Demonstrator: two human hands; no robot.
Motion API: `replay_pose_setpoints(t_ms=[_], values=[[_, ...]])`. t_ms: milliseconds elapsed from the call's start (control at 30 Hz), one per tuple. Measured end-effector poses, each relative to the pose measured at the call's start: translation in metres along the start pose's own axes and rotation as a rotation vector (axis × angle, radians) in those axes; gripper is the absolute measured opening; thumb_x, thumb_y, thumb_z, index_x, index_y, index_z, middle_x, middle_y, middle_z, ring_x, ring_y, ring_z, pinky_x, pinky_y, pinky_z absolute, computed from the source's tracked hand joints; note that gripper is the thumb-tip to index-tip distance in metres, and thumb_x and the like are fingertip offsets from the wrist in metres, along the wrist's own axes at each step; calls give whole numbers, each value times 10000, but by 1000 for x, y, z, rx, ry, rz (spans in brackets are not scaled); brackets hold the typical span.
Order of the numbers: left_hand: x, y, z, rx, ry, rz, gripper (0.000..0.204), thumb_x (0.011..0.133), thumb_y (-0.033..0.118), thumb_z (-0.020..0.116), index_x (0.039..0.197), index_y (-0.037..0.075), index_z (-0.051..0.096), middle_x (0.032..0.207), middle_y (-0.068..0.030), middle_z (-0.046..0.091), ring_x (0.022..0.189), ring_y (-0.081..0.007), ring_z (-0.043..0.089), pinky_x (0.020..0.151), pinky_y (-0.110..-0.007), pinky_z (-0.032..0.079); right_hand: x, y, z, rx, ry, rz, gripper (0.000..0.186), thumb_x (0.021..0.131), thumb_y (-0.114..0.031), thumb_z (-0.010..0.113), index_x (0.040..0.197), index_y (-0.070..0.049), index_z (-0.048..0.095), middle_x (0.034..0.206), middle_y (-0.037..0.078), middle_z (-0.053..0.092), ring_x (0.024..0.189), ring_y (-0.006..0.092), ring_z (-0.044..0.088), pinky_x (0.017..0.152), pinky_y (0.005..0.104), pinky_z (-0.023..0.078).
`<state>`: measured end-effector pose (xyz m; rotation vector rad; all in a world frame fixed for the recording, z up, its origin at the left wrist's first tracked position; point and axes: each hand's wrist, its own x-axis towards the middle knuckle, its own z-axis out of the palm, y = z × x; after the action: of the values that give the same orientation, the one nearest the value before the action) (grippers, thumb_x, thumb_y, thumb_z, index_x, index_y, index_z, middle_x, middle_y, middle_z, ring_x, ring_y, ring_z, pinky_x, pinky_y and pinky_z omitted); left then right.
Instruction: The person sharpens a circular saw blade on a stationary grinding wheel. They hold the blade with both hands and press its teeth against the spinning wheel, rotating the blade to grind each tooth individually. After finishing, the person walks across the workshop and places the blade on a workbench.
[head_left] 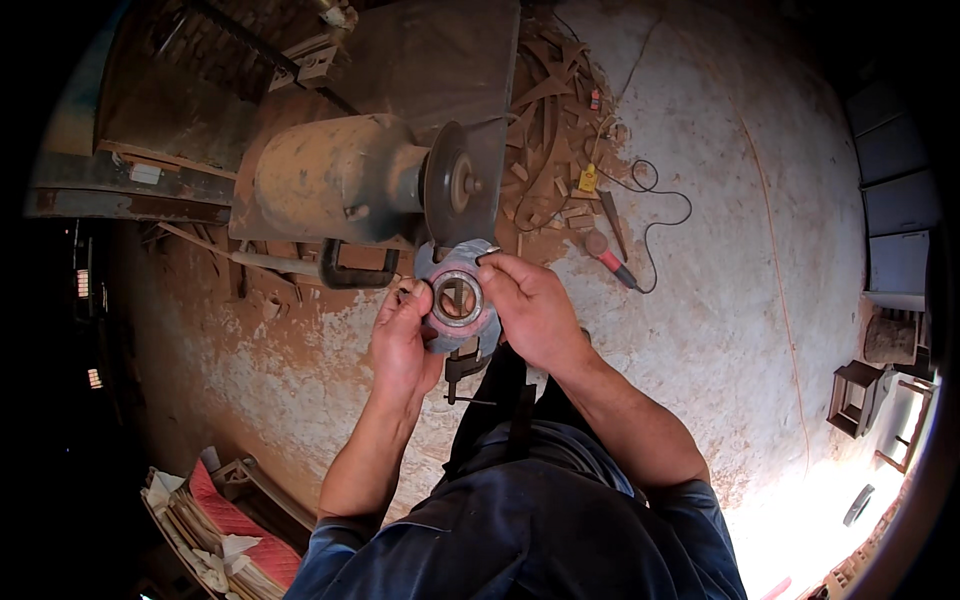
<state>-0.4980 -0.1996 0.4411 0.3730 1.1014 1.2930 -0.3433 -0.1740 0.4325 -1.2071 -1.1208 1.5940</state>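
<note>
Both hands hold a round grey-and-pink disc (462, 262) with a metal ring around its open centre. My left hand (405, 335) grips its left rim with the thumb near the ring. My right hand (532, 308) pinches its right and upper edge. The disc sits just below the dark wheel (447, 187) on the shaft of a dusty motor (335, 178) mounted on a bench. A black clamp (342, 275) hangs under the motor's base.
Wood offcuts (552, 120) lie piled on the dusty floor beyond the bench. A red-handled tool (612, 258) with a black cable, and a yellow tag, lie to the right. Small wooden stools (858, 395) stand far right. Stacked boards and cloth (225, 525) sit lower left.
</note>
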Motion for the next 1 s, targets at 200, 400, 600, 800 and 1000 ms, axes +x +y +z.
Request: replay_pose_setpoints(t_ms=[200,400,600,800,1000], values=[[0,-1,-3,-11,-7,-1,63,889,120,568,896,65,539,847,-65,629,771,-168,623,743,-346,528,-1,1,1,-27,14,-9,265,940,-219,510,1024,12,609,712,67,576,593,142,534,538,271,426],[-3,-1,-6,4,11,-13,59,894,125,566,903,73,542,858,-55,624,779,-169,622,745,-345,530,-5,-2,0,-42,-2,38,278,929,-228,503,1021,15,600,814,181,621,742,266,608,686,336,466],[-15,-3,-14,15,-15,-52,166,892,189,590,985,53,563,877,-61,627,821,-183,624,767,-349,522,-23,-3,1,39,-99,95,299,948,-231,516,1104,19,570,704,10,562,524,60,501,474,226,420],[-9,-6,-37,-118,-192,-158,328,876,277,617,1084,26,578,965,-95,648,888,-203,631,801,-354,515,-43,-19,1,64,-241,72,311,936,-221,542,1134,19,546,754,4,562,578,56,510,514,220,433],[-8,-5,-43,-168,-347,-204,332,867,266,622,1071,6,583,943,-100,660,820,-199,644,739,-332,530,-44,-23,-8,183,-302,131,319,956,-307,493,970,-2,585,718,18,556,586,73,529,530,237,442]])
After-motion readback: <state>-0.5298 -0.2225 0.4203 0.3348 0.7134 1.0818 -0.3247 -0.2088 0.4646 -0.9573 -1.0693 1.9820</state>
